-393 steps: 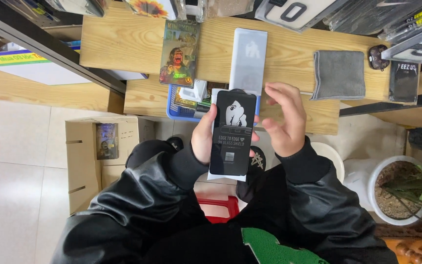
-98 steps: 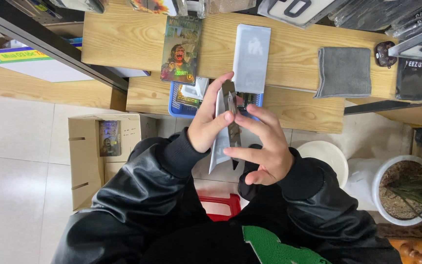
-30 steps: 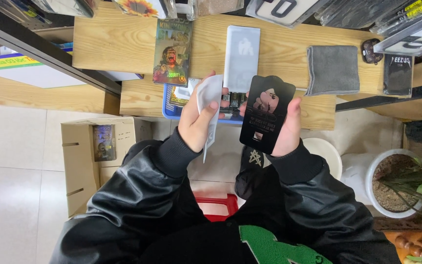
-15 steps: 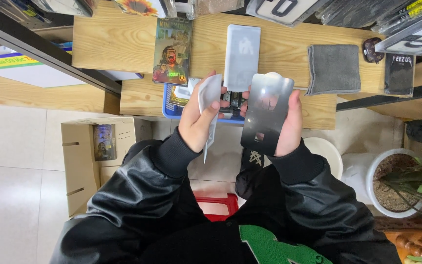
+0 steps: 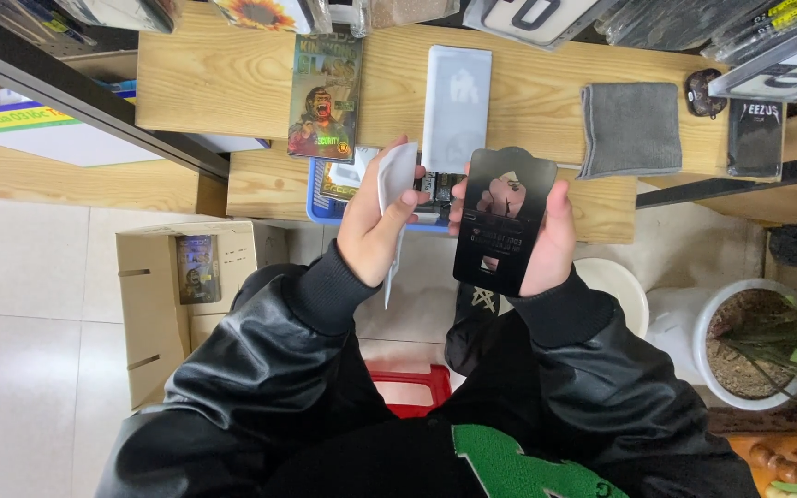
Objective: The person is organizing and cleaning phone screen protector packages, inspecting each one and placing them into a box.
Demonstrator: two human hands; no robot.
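Pale wooden bench (image 5: 214,83) over tiled floor (image 5: 29,323)

The left hand (image 5: 375,226) is covering much of the white sheet (image 5: 395,207) it is gripping, so the sheet's full outline is not showing. The right hand (image 5: 546,242) is wrapping behind the black card (image 5: 502,221), hiding most of its own fingers, and the card is blocking part of the blue tray (image 5: 325,214) at centre frame. The tray's contents are staying too small and cluttered to tell. Along the top edge, the number plate (image 5: 532,14) and stacked packages are being cut off. At lower right, the potted plant (image 5: 767,346) is running out of frame.
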